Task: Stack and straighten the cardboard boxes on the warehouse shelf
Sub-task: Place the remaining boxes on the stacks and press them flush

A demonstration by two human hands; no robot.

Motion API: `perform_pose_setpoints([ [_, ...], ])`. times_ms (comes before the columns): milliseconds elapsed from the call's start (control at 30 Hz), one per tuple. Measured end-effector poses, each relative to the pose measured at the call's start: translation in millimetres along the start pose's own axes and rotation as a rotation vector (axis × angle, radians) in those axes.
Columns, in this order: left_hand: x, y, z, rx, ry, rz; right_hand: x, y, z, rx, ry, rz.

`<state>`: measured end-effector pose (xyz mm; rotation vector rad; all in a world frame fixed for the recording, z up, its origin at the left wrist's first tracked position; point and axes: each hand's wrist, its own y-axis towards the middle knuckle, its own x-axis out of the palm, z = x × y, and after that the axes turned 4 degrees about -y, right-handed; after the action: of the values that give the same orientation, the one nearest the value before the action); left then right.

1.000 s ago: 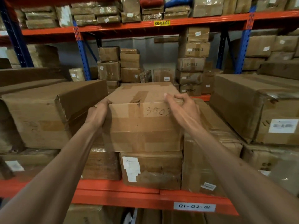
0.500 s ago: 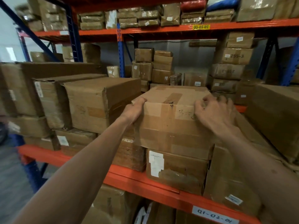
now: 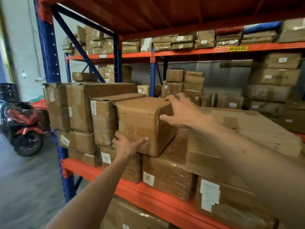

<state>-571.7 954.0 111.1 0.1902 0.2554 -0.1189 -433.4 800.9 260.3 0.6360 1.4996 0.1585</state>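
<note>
A plain cardboard box [image 3: 140,119] sits askew on the top layer of the shelf, its near corner jutting over the plastic-wrapped box [image 3: 165,171] below it. My left hand [image 3: 126,143] presses the box's lower front-left corner, index finger along the bottom edge. My right hand [image 3: 181,109] clasps its upper right edge, fingers over the top and thumb on the side face. The taped box [image 3: 247,128] lies to the right, under my right forearm.
More boxes [image 3: 102,119] stand tight against the box's left side. The orange shelf beam [image 3: 148,194] runs along the front, with a blue upright [image 3: 47,63] at the left end. A red motorbike [image 3: 21,128] is parked in the aisle to the left.
My view has swung left along the shelf. Both hands left the taped box and moved onto the plain box to its left.
</note>
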Motion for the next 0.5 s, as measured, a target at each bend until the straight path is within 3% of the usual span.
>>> perform_pose_setpoints([
  [100, -23.3, 47.0, -33.2, -0.054, -0.105, -0.177, 32.1, 37.8, -50.9, -0.003, -0.054, -0.036],
  [267, -42.3, 109.9, -60.7, -0.047, -0.177, -0.406, 78.4, 88.1, -85.6, 0.230, -0.048, -0.136],
  [500, -7.5, 151.9, -53.2, -0.238, -0.215, -0.486, 99.0, 82.7, -69.8, 0.345, -0.092, -0.080],
])
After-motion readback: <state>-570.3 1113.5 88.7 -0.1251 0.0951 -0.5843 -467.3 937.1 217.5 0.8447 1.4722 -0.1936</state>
